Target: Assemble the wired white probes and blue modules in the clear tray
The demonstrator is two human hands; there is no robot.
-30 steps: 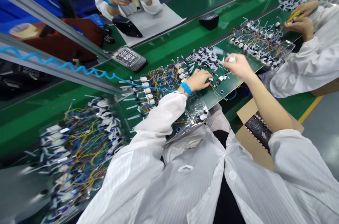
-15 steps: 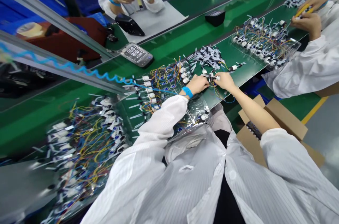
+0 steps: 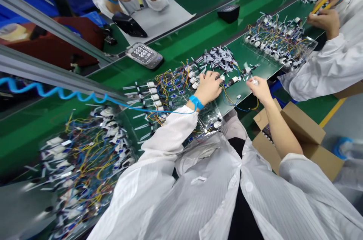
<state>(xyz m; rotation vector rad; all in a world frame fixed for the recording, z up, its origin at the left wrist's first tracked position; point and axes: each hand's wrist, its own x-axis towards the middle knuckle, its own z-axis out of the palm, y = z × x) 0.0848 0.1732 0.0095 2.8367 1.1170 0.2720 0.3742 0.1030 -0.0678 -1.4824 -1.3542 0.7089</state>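
Observation:
My left hand [image 3: 209,88], wearing a blue wrist strap [image 3: 196,103], is above the right end of a clear plastic tray [image 3: 211,113]. Its fingers are apart, close to a white-capped cylindrical part [image 3: 222,78]. Over the bench's near edge, my right hand [image 3: 261,90] pinches a small white cylindrical part [image 3: 255,80] between thumb and fingers. Between the hands lies another white-and-black cylindrical part [image 3: 234,80]. Thin blue and yellow wires run below it, with a small white connector [image 3: 239,97] among them.
A pile of black-and-white strip-like pieces [image 3: 219,59] lies beyond my hands. Wired assemblies [image 3: 90,168] cover the left side. A meter [image 3: 144,55] stands behind. A co-worker's hands [image 3: 326,14] hold a yellow-handled tool at right. An open carton [image 3: 303,122] sits below the bench.
My hands were together at one part; now they are apart. My right hand has moved right with a small white part, and my left hand has moved left, its fingers spread.

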